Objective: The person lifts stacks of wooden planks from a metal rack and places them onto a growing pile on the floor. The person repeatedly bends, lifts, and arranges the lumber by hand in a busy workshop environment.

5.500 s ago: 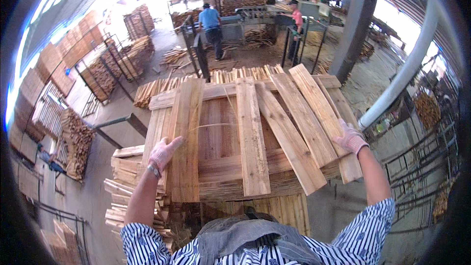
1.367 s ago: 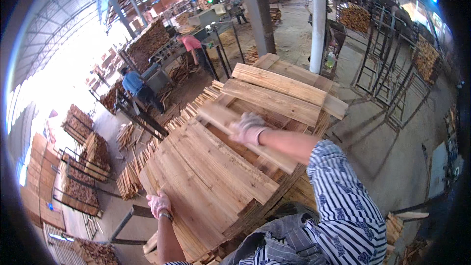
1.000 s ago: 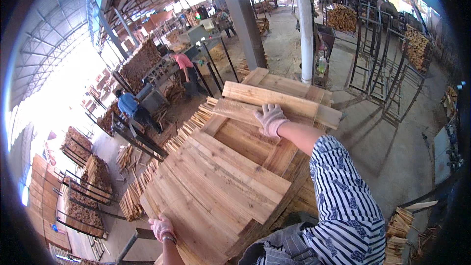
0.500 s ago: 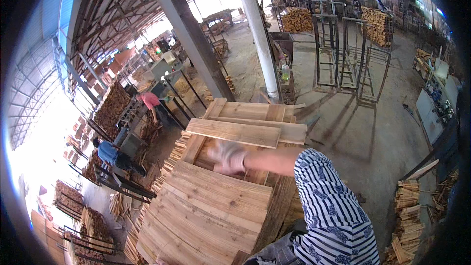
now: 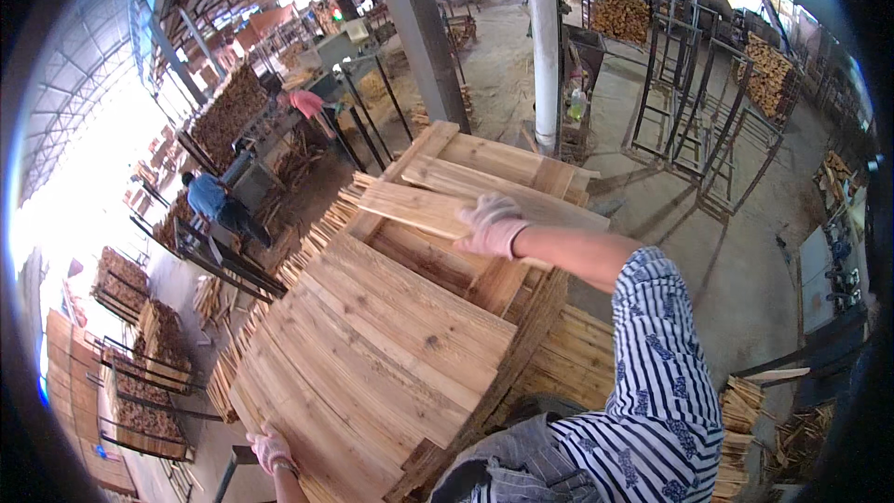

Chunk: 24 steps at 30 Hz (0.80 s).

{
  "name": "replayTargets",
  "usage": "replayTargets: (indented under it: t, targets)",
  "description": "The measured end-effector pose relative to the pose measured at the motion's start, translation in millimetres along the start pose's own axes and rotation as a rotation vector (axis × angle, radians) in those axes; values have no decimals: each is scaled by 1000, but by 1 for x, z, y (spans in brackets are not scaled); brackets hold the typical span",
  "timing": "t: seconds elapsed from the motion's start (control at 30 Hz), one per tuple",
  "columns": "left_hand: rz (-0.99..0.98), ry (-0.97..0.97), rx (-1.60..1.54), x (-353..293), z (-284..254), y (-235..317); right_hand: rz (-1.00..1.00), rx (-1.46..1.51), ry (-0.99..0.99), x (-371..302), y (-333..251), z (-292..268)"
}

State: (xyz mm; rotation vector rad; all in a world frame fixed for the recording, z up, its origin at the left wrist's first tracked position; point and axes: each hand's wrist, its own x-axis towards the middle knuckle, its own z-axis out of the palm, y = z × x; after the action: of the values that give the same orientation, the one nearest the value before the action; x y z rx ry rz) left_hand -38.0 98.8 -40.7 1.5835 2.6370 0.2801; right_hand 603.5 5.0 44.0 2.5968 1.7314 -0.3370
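Note:
Boards laid side by side form a wide wooden top layer on a stack in front of me. My right hand, in a pale glove, is closed over the near edge of a loose plank at the stack's far part. This plank lies slantwise, overlapping another board behind it. Between the loose plank and the near boards a gap shows lower wood. At the near left corner my gloved left hand rests against the boards' edge, fingers stretched out and holding nothing.
A steel column and a white pipe post rise beyond the stack. Black metal racks stand at the far right. Two people work on the left, one in blue, one in pink. Bundled sticks lie at right.
My right hand has moved right and farther away, from the gap onto the loose plank, whose right end has swung nearer. My left hand has come into view. The view has shifted.

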Motion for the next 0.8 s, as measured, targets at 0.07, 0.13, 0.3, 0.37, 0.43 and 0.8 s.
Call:
replayTargets:
  t: [0.07,0.13,0.3,0.37,0.43,0.8]
  targets:
    - [-41,12,4,-7,-1,-6,-145,3,24,-32,-42,22]
    - [-29,-10,2,-13,-4,11,-244,122,132,-22,-46,69]
    - [-45,-28,27,-7,-7,-2,-60,189,174,28,16,13]
    - [-46,-19,33,-6,-4,8,97,-4,241,36,62,23]
    - [-31,9,49,-12,-5,12,105,-69,157,36,66,14]
    - [121,20,72,11,8,-48,-273,260,89,87,-34,53]
